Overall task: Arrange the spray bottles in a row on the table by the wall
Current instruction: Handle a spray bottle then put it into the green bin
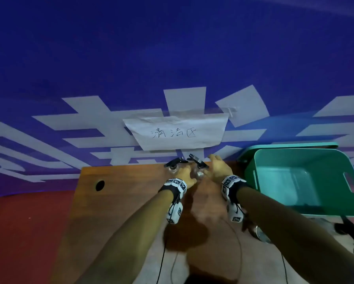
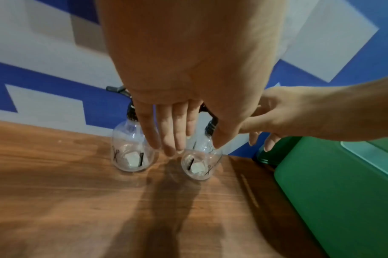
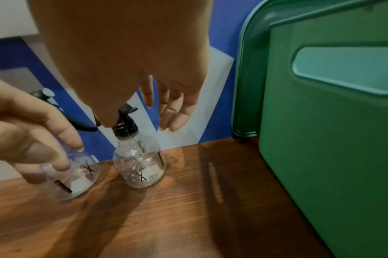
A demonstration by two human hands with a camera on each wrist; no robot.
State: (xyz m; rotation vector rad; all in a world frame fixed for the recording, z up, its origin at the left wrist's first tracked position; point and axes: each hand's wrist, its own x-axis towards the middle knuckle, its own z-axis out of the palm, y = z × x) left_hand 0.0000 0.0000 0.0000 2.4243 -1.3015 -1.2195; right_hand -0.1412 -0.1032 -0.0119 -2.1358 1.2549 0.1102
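Observation:
Two clear round spray bottles with black trigger heads and scissor prints stand side by side at the far edge of the wooden table, against the blue and white wall. The left bottle and the right bottle are a small gap apart. My left hand hangs over that gap with straight fingers and holds nothing. My right hand hovers over the right bottle, thumb beside its black cap, fingers loose behind it. In the head view both hands partly hide the bottles.
A green plastic bin with handle cut-outs stands right of the table, close to the right bottle, with its lid behind it. A paper sign is taped to the wall above the bottles. The table has a cable hole at its left.

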